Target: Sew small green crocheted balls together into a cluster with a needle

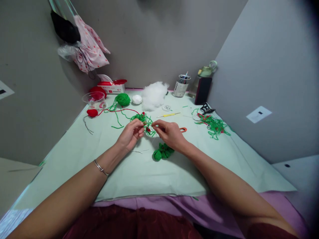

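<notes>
My left hand [132, 132] is closed in a pinch at the middle of the table, with something small and brownish at its fingertips that I cannot make out. Facing it, my right hand [171, 133] also pinches, its fingertips a short gap away; whatever it holds is too thin or hidden to name. Just beyond the fingertips lies a tangle of green yarn [139, 117] with red bits. Below my right hand rest small green crocheted pieces [163, 152], partly covered by it. An orange handle loop [183, 129] sticks out behind that hand. A yellow-handled crochet hook [168, 115] lies farther back.
White stuffing [155, 95], a green yarn ball [123, 99] and a white ball [137, 99] sit at the back. A clear cup [96, 101] stands left; a pen jar [181, 87], phone [203, 91] and bottle [205, 70] stand right. Yarn scraps [215, 126] lie right.
</notes>
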`<state>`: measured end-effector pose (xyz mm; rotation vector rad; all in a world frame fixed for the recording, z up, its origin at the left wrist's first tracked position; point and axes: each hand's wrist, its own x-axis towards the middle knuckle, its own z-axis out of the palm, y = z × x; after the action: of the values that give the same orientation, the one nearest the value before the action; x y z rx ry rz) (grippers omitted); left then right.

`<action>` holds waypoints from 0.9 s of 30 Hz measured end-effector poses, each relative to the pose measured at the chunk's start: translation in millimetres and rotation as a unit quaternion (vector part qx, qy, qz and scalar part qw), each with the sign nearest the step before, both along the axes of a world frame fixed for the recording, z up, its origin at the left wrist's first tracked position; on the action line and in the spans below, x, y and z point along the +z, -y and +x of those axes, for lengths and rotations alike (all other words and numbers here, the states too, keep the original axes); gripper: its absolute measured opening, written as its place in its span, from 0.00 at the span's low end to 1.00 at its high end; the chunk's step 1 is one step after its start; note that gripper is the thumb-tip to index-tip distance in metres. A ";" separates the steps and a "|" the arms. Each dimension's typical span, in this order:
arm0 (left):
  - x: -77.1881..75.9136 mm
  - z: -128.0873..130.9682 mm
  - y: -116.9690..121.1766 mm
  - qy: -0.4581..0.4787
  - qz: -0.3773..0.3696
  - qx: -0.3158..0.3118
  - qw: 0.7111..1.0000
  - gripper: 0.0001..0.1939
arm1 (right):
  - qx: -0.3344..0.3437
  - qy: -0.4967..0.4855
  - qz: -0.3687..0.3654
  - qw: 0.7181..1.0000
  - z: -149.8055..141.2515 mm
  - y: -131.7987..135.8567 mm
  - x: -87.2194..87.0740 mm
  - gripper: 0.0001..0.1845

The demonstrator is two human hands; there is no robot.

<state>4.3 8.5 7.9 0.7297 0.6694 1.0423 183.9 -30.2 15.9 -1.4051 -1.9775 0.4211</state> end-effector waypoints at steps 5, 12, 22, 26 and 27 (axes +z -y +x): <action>2.9 -1.5 -0.3 0.005 -0.022 -0.016 1.000 0.11 | -0.015 -0.010 -0.002 1.000 2.8 -1.5 0.8 0.10; 3.3 -6.0 -2.3 0.019 0.012 -0.035 0.999 0.09 | -0.020 -0.072 -0.027 0.997 6.8 -4.0 3.0 0.09; -9.2 2.8 7.8 -0.120 0.138 -0.121 0.976 0.23 | -0.010 -0.294 -0.050 0.954 11.1 -6.4 17.4 0.14; -12.7 4.3 7.4 -0.158 0.144 -0.142 0.967 0.18 | -0.011 -0.358 -0.041 0.933 11.5 -5.0 22.0 0.16; -12.7 4.3 7.4 -0.163 0.145 -0.143 0.965 0.17 | -0.010 -0.367 -0.036 0.930 11.5 -4.8 22.4 0.17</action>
<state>8.6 1.1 -4.8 1.2336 0.6731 0.7660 195.3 -25.3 38.3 -1.0816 -1.3394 0.8714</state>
